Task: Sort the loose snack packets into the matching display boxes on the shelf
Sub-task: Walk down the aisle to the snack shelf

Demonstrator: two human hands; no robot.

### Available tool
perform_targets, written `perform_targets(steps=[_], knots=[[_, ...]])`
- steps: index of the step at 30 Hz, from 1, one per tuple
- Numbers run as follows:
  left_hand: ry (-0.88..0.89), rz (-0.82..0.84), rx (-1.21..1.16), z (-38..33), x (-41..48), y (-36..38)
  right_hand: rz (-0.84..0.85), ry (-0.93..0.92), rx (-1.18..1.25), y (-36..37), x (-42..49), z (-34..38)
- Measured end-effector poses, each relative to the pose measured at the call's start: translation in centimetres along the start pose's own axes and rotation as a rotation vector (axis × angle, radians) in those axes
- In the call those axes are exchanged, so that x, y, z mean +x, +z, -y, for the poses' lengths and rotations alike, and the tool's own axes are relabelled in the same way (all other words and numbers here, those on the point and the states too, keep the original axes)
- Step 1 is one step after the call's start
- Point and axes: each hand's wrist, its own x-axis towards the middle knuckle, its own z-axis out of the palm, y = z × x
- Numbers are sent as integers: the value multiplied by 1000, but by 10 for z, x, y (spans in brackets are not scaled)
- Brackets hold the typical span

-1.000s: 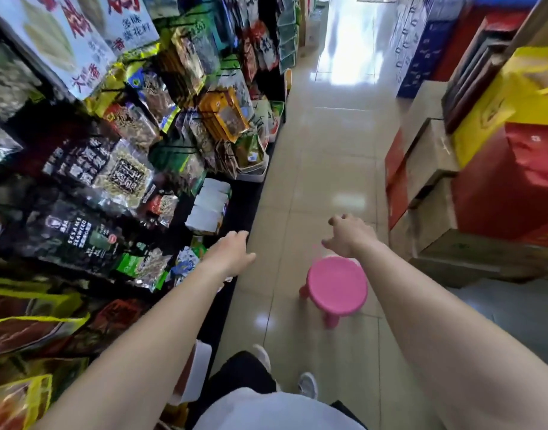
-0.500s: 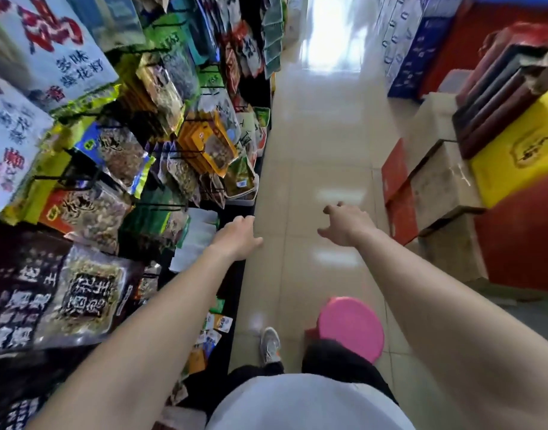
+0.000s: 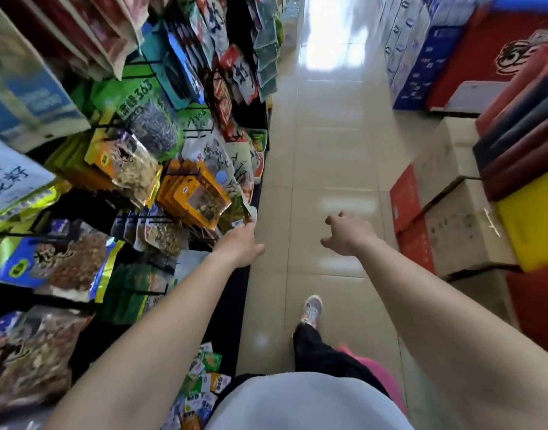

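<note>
Fingers of the left hand (image 3: pixel 239 245) point away from the camera toward the shelf edge, so their tips are hidden behind the knuckles; whether they pinch anything cannot be told. That hand reaches just beside a stack of orange cardboard snack packs with clear windows (image 3: pixel 194 196) hanging on black wire pegs. The right hand (image 3: pixel 347 233) hovers over the glossy beige tiled floor (image 3: pixel 335 156), palm down, fingers loosely spread and curled, holding nothing.

Small loose snack packets in green, orange and white wrappers (image 3: pixel 204 375) lie jumbled low on the dark shelf, close to the person's waist and well apart from both hands. Above them the shelf rack on the left is crowded with hanging bags: a green bag of striped sunflower seeds (image 3: pixel 142 113), a yellow-edged bag of peanuts (image 3: pixel 130 164) and a blue-and-yellow bag of brown nuts (image 3: pixel 61 259).

Below the arms, a grey sneaker (image 3: pixel 311 309) and a black trouser leg (image 3: pixel 322 352) stand on the tiles, with a blurred pink round plastic stool (image 3: pixel 380 372) just behind the leg. Along the right side of the aisle sit stacked brown cardboard cartons (image 3: pixel 459 218), red boxes (image 3: pixel 412 218) and a yellow box (image 3: pixel 533 225).
</note>
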Motion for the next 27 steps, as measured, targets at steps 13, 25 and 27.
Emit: perform_targets(steps=[13, 25, 27], knots=[[-68, 12, -84, -84, 160, -82, 51, -34, -4, -112, 176, -54], [-99, -26, -121, -62, 213, -128, 68, -136, -140, -152, 253, 1], [-119, -43, -146, -51, 210, -127, 70, -206, -182, -157, 260, 24]])
